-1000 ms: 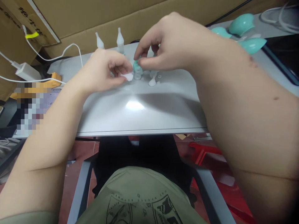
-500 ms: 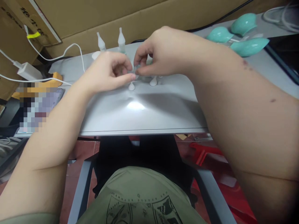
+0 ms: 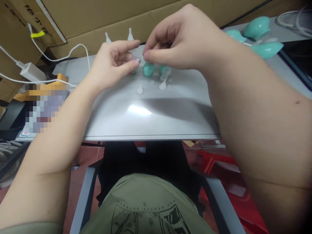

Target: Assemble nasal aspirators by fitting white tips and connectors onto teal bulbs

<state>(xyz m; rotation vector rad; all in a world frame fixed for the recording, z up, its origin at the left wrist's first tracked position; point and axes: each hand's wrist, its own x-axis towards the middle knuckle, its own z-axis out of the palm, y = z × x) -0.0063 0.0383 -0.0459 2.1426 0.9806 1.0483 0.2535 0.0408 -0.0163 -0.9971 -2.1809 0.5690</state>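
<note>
- At the far left, two white pointed nozzles (image 3: 108, 37) rise behind the left hand, their lower parts covered; a low wrist there risks knocking them.
- The left hand (image 3: 115, 63) pinches a small clear piece (image 3: 136, 59) between thumb and fingers, above the table (image 3: 151, 125), with the index finger stretched out to the right. A light, even pinch seems best, since the piece looks slippery and easily dropped.
- Nearer, just right of that hand, a white cone (image 3: 139, 89) stands on the table, apart from both hands; it is best left space.
- Right of the clear piece, a teal bulb (image 3: 148, 69) sits just below the right hand (image 3: 175, 42). Thumb and index finger are close together there, but whether they grip the bulb cannot be told. Steadying it gently, without squeezing, would suit soft-looking walls.
- Farther right, a second teal bulb (image 3: 162, 69), a clear fitting (image 3: 166, 72) and another white cone (image 3: 162, 85) cluster under the right hand; a small ring (image 3: 170, 80) beside them could easily be brushed away.
</note>
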